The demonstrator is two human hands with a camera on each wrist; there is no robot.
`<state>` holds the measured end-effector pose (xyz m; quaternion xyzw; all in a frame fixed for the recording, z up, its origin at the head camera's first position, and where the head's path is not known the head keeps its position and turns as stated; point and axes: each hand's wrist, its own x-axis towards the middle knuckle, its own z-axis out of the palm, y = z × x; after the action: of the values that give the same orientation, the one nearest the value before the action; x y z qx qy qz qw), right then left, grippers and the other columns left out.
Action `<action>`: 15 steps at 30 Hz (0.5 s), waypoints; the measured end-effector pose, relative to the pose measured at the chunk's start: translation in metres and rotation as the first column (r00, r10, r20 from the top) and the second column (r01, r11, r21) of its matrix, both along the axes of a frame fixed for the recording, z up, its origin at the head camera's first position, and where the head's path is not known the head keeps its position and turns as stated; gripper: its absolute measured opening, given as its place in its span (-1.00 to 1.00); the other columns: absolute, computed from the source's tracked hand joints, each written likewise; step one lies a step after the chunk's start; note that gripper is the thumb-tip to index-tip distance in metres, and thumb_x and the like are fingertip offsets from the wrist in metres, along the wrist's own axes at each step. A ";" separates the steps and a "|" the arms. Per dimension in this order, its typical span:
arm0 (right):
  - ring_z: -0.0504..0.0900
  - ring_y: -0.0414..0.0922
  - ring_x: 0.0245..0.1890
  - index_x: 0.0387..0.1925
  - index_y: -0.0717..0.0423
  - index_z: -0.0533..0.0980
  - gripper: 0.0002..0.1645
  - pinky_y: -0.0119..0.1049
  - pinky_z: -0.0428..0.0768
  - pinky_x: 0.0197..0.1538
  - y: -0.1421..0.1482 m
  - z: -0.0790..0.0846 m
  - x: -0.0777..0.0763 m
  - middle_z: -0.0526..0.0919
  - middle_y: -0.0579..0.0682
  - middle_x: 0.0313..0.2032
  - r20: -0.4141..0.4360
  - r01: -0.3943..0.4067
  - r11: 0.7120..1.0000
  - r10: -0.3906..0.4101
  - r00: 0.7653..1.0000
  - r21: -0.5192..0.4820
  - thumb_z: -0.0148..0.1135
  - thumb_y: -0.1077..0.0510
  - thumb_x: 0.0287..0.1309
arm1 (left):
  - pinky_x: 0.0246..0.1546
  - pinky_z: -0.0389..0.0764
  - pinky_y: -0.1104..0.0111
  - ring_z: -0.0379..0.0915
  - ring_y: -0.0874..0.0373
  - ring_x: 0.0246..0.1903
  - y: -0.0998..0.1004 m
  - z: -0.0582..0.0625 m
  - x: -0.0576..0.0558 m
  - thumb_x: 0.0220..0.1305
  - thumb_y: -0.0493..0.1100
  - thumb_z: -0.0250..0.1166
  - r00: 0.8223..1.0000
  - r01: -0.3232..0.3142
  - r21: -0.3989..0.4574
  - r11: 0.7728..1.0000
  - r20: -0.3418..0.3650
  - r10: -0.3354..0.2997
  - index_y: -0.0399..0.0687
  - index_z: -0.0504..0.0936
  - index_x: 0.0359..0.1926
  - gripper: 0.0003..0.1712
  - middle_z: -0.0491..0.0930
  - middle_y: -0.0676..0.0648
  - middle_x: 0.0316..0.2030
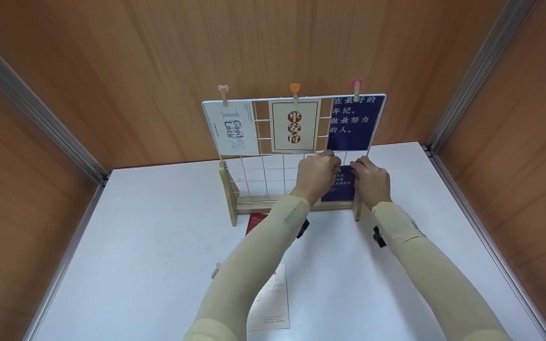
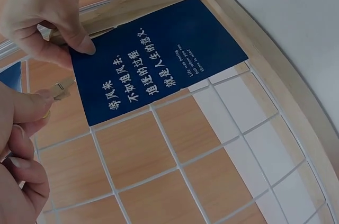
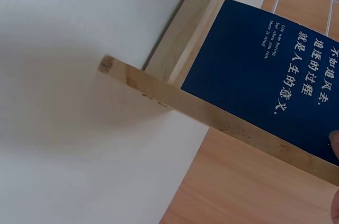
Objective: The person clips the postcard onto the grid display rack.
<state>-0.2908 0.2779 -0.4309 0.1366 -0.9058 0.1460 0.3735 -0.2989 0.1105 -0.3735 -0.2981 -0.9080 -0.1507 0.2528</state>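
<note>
My left hand point(image 1: 316, 174) pinches a small wooden clothespin point(image 2: 61, 89), its tip close to the edge of a dark blue card point(image 2: 159, 62) with white writing. At that card's upper right corner, my right hand point(image 1: 373, 182) pinches it between thumb and fingers. The card lies against the lower right of a white wire grid point(image 2: 180, 167), which stands in a wooden frame point(image 3: 222, 121). Higher on the grid hang a white "Good Luck" card point(image 1: 231, 129), a cream card point(image 1: 295, 127) and another blue card point(image 1: 352, 124), each under a heart-topped clothespin.
On the white table point(image 1: 150, 246), a red card point(image 1: 255, 221) lies by the frame's base, partly behind the left arm. Nearer are a white printed card point(image 1: 273, 303) and a loose pink clothespin point(image 1: 216, 271). Wood-grain panels point(image 1: 183, 52) close in the back and sides.
</note>
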 end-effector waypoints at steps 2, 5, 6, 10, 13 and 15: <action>0.72 0.10 -0.32 -0.23 0.31 0.67 -0.87 -0.09 0.68 -0.27 0.000 0.001 0.000 0.64 0.13 -0.25 -0.001 0.007 1.000 -0.007 1.000 0.003 0.35 0.41 0.14 | -0.50 0.61 0.33 0.63 0.19 -0.48 0.003 0.000 -0.001 0.31 -0.24 0.29 1.000 -0.011 -0.024 1.000 -0.012 0.011 0.07 0.78 -0.37 -0.83 0.67 0.13 -0.39; 0.72 0.09 -0.33 -0.24 0.31 0.67 -0.87 -0.09 0.68 -0.29 0.000 0.002 0.000 0.64 0.13 -0.26 0.001 0.012 1.000 -0.012 1.000 0.010 0.35 0.41 0.14 | -0.48 0.62 0.30 0.66 0.17 -0.45 0.006 -0.001 -0.003 0.34 -0.19 0.28 0.999 -0.022 -0.055 0.998 -0.027 0.021 0.08 0.78 -0.33 -0.83 0.69 0.13 -0.36; 0.71 0.09 -0.33 -0.24 0.31 0.67 -0.87 -0.09 0.68 -0.30 0.000 0.002 -0.001 0.64 0.13 -0.26 0.001 0.012 1.000 -0.012 1.000 0.010 0.35 0.41 0.14 | -0.47 0.63 0.30 0.67 0.17 -0.43 0.007 -0.001 -0.004 0.35 -0.18 0.27 0.999 -0.025 -0.063 0.998 -0.031 0.023 0.09 0.79 -0.30 -0.83 0.69 0.13 -0.35; 0.71 0.09 -0.34 -0.24 0.31 0.67 -0.87 -0.06 0.67 -0.31 -0.001 0.002 -0.001 0.63 0.13 -0.26 0.007 0.007 1.000 -0.007 1.000 0.002 0.34 0.42 0.14 | -0.45 0.64 0.31 0.68 0.16 -0.42 0.010 0.000 -0.006 0.37 -0.16 0.25 0.998 -0.037 -0.076 0.996 -0.043 0.034 0.10 0.80 -0.25 -0.82 0.71 0.11 -0.33; 0.71 0.09 -0.35 -0.24 0.32 0.66 -0.88 -0.06 0.68 -0.30 -0.002 0.002 0.000 0.63 0.13 -0.26 0.011 0.009 1.000 -0.009 1.000 -0.007 0.33 0.42 0.15 | -0.47 0.64 0.31 0.67 0.16 -0.45 0.013 -0.001 -0.007 0.37 -0.19 0.23 0.998 -0.044 -0.089 0.995 -0.048 0.040 0.10 0.80 -0.24 -0.80 0.71 0.10 -0.33; 0.71 0.08 -0.35 -0.25 0.32 0.66 -0.89 -0.07 0.68 -0.31 -0.002 0.002 0.001 0.63 0.13 -0.27 0.012 0.011 1.000 -0.011 1.000 -0.011 0.33 0.42 0.15 | -0.48 0.63 0.30 0.66 0.16 -0.45 0.016 -0.002 -0.008 0.38 -0.21 0.21 0.998 -0.040 -0.102 0.994 -0.046 0.036 0.10 0.80 -0.23 -0.78 0.71 0.09 -0.32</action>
<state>-0.2900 0.2756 -0.4291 0.1286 -0.9079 0.1498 0.3697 -0.3065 0.1260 -0.3754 -0.2965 -0.9144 -0.0923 0.2597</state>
